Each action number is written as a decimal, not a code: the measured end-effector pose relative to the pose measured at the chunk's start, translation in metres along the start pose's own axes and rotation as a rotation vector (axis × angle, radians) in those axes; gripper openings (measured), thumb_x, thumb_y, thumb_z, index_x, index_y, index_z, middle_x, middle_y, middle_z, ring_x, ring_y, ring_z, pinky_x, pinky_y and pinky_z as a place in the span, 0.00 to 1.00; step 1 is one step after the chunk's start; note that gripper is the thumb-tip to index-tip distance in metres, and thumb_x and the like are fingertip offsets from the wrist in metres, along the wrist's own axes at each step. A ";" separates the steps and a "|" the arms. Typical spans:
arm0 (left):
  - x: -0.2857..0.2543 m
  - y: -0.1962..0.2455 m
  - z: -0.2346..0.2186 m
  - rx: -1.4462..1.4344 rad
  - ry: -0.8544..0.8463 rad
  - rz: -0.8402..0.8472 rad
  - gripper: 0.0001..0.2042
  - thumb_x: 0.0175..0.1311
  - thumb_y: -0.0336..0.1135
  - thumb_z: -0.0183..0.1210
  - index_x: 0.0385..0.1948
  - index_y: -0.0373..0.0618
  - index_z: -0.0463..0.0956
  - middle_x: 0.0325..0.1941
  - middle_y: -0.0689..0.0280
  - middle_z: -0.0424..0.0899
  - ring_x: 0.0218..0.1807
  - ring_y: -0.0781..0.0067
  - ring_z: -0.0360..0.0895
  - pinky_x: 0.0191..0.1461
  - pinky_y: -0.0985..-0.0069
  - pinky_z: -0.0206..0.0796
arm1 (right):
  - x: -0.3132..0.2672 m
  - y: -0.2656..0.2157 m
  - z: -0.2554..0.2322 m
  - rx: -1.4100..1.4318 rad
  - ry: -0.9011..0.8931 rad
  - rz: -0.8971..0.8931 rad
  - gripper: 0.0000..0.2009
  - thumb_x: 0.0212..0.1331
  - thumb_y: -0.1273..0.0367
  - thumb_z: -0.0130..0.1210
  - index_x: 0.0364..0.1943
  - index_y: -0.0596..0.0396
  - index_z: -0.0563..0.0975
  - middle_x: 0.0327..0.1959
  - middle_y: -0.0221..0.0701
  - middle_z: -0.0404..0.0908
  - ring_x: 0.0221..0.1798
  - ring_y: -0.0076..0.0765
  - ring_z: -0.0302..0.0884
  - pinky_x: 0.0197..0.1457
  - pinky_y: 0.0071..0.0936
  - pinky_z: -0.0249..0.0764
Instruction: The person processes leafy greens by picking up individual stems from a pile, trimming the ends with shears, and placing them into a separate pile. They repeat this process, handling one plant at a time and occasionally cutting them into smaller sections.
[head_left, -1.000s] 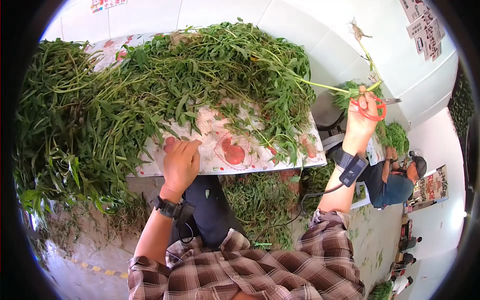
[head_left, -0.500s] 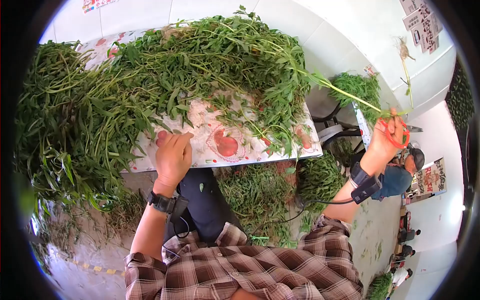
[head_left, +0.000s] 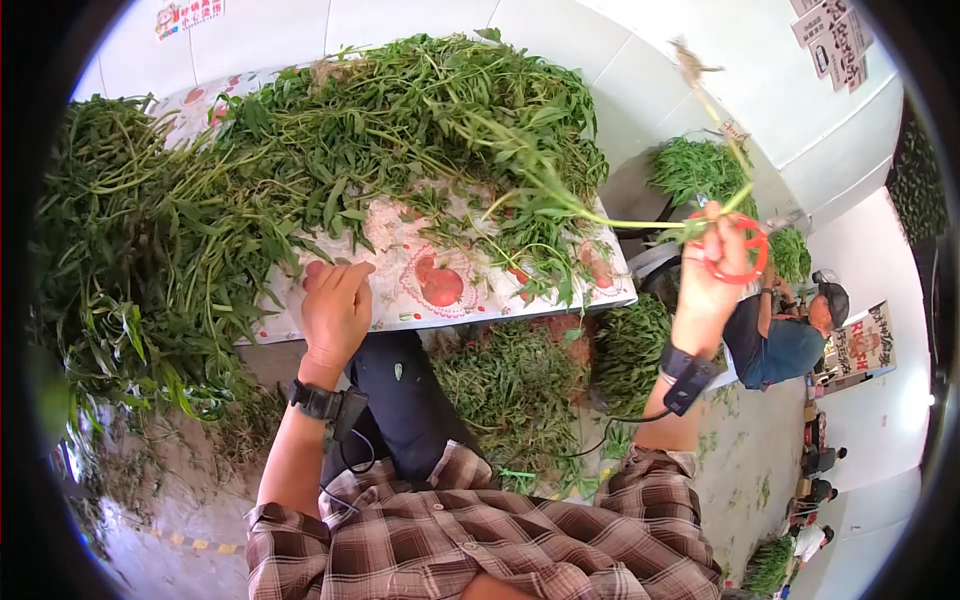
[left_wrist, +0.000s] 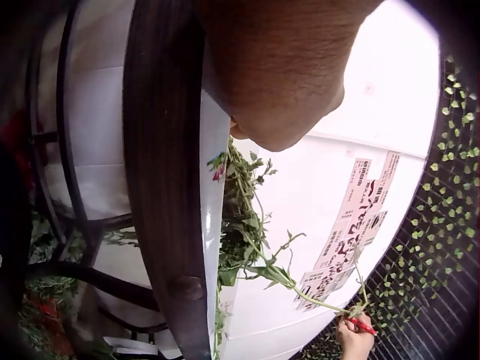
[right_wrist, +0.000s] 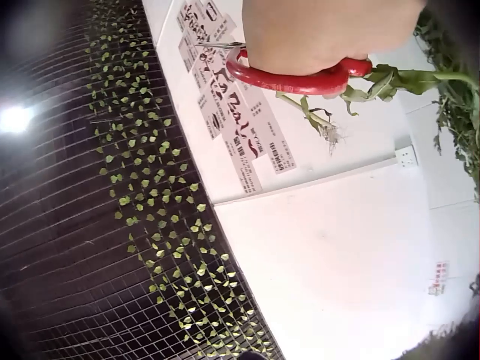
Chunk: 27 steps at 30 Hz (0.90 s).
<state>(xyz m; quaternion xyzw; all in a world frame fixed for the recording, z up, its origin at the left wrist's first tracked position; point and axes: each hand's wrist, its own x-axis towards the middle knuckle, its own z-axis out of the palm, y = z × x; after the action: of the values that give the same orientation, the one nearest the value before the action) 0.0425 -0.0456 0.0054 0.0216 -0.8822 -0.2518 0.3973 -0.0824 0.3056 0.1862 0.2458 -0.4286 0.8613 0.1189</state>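
Out to the right, my right hand (head_left: 715, 268) grips red-handled scissors (head_left: 762, 250) together with a long green plant stalk (head_left: 630, 224). One end of the stalk is leafy and overlaps the pile on the table; the other bends up to pale roots (head_left: 690, 65). In the right wrist view, the red handle (right_wrist: 300, 81) curves under the hand. My left hand (head_left: 338, 308) lies at the near edge of the table (head_left: 390, 285), fingers loosely bent and holding nothing, close to the big heap of leafy plants (head_left: 400, 150).
More cut greens (head_left: 510, 385) lie on the floor below the table. At the right, another person (head_left: 785, 335) sits by more bunches of greens (head_left: 700, 170). A white wall (head_left: 560, 45) runs behind the table.
My right hand swung out to the right with the stalk and scissors, then came back left. The rooted end swung along with it. The left hand stayed at the table edge.
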 end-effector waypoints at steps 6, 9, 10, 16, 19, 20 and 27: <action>0.001 0.003 -0.003 -0.196 -0.060 -0.141 0.08 0.54 0.25 0.55 0.35 0.44 0.78 0.31 0.62 0.79 0.37 0.60 0.74 0.41 0.70 0.66 | -0.049 0.078 0.029 -0.162 0.100 0.114 0.06 0.52 0.76 0.54 0.30 0.54 0.68 0.30 0.35 0.76 0.16 0.17 0.60 0.18 0.14 0.56; -0.002 0.013 -0.001 -0.278 -0.072 -0.188 0.08 0.54 0.26 0.55 0.35 0.43 0.78 0.32 0.61 0.80 0.39 0.59 0.74 0.45 0.68 0.65 | -0.079 0.106 0.045 -0.143 0.078 0.234 0.08 0.53 0.75 0.55 0.34 0.54 0.67 0.29 0.34 0.76 0.15 0.16 0.59 0.17 0.14 0.55; -0.001 0.019 -0.001 -0.271 -0.076 -0.184 0.08 0.54 0.26 0.55 0.35 0.43 0.78 0.32 0.61 0.80 0.39 0.59 0.74 0.45 0.68 0.65 | -0.088 0.117 0.045 -0.131 0.112 0.292 0.09 0.53 0.74 0.55 0.34 0.54 0.67 0.29 0.34 0.76 0.15 0.16 0.59 0.16 0.14 0.55; 0.008 0.061 0.003 -0.316 -0.218 0.048 0.16 0.53 0.32 0.58 0.45 0.42 0.74 0.44 0.59 0.77 0.47 0.56 0.70 0.52 0.65 0.64 | -0.121 0.134 0.066 -0.047 0.123 0.316 0.10 0.55 0.72 0.57 0.36 0.53 0.67 0.31 0.34 0.76 0.17 0.20 0.64 0.18 0.16 0.60; 0.010 0.083 0.014 -0.305 -0.302 0.084 0.19 0.50 0.33 0.61 0.47 0.41 0.72 0.49 0.59 0.73 0.51 0.56 0.69 0.54 0.65 0.64 | -0.127 0.131 0.066 -0.027 0.113 0.330 0.10 0.55 0.72 0.57 0.36 0.53 0.67 0.31 0.33 0.76 0.17 0.20 0.64 0.19 0.16 0.60; 0.011 0.087 0.019 -0.310 -0.300 0.086 0.19 0.50 0.33 0.61 0.47 0.41 0.72 0.49 0.59 0.73 0.51 0.56 0.69 0.54 0.65 0.64 | -0.129 0.131 0.064 -0.015 0.129 0.336 0.10 0.55 0.72 0.57 0.36 0.53 0.67 0.31 0.34 0.76 0.18 0.20 0.64 0.20 0.17 0.60; 0.009 0.099 0.048 -0.434 -0.355 0.153 0.14 0.49 0.27 0.59 0.39 0.39 0.73 0.44 0.60 0.75 0.46 0.55 0.73 0.47 0.65 0.69 | -0.141 0.125 0.051 -0.016 0.180 0.352 0.09 0.55 0.73 0.56 0.36 0.54 0.67 0.30 0.35 0.77 0.17 0.21 0.64 0.22 0.19 0.61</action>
<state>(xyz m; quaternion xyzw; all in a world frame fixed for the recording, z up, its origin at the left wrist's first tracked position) 0.0188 0.0591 0.0307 -0.1751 -0.8624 -0.4039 0.2498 0.0019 0.1907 0.0532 0.0879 -0.4596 0.8837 0.0061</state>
